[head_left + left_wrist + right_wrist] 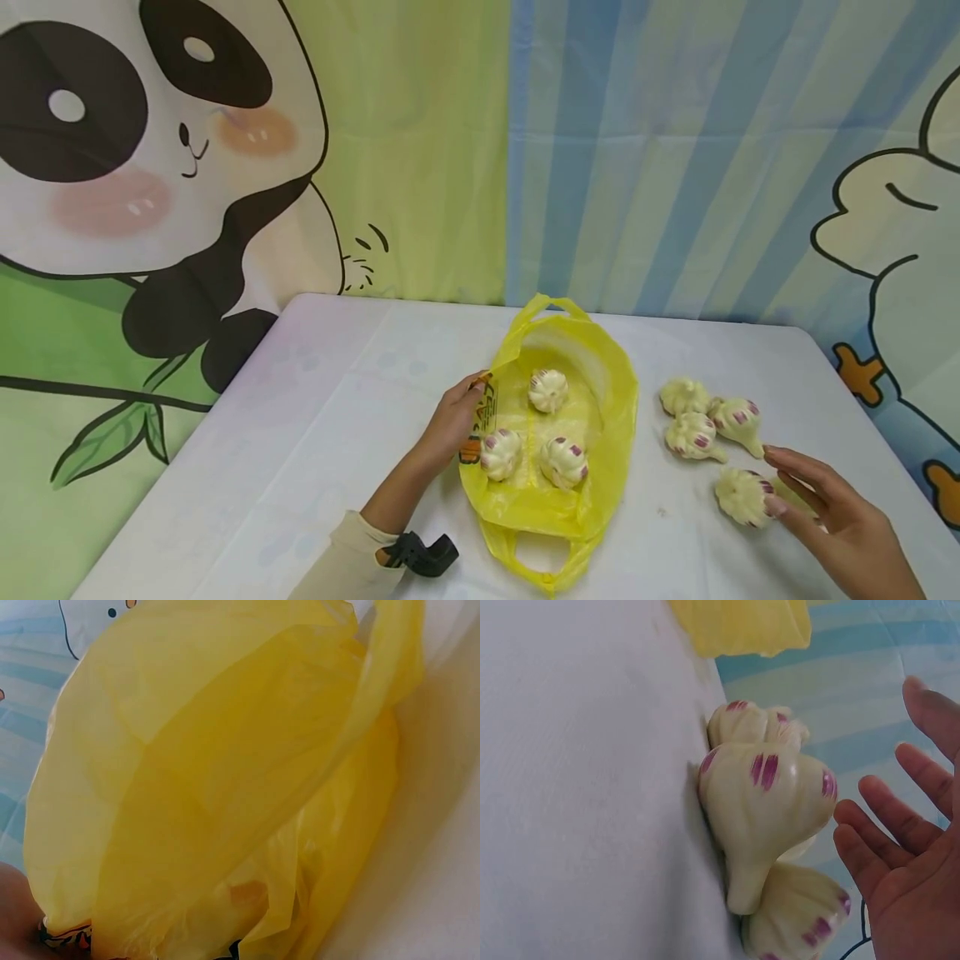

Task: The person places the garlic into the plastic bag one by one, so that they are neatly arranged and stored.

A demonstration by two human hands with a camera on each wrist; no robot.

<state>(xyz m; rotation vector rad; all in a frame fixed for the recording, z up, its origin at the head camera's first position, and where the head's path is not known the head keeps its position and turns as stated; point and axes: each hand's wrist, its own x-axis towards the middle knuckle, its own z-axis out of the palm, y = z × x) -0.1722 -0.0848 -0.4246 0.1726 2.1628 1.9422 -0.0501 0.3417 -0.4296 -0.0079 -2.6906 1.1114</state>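
In the head view, my left hand [452, 423] pinches the left rim of a yellow plastic bag [611, 442], whose mouth gapes upward. Inside it lie three garlic bulbs [548, 391]. The bag's yellow film [225, 750] fills most of the left wrist view, with only a bit of that hand at the lower left edge. On the right, my right hand [847, 512] reaches beside a garlic bulb [742, 497], thumb tip right at its side. Another bulb is partly hidden behind these fingers. The right wrist view shows the fingers spread beside a purple-marked bulb [761, 799].
Three more garlic bulbs [692, 435] cluster on the white table [337, 400], between the bag and my right hand. A black strap mount [427, 554] sits on my left wrist. Behind the table hangs a printed curtain [420, 150] with a panda.
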